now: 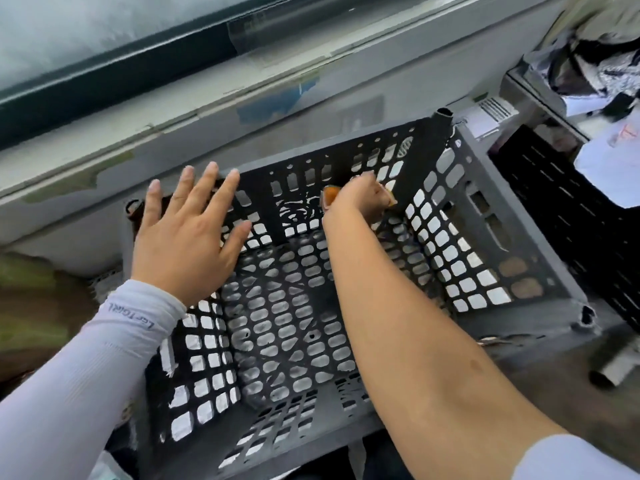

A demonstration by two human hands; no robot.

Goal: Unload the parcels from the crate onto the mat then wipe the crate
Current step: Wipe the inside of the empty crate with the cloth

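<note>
Left hand (183,244) spread flat over dark perforated crate (460,258), right hand (360,199) inside, pinched round orange cloth (329,195) against far wall.

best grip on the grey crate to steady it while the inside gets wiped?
Probably the far-left rim of the crate, coming from above. The crate is open-topped with perforated walls, so fingers can hook over the top edge. The left hand hovers open there, fingers spread over that corner. The right hand holds an orange cloth against the far wall, so the near-right side stays free.
</note>
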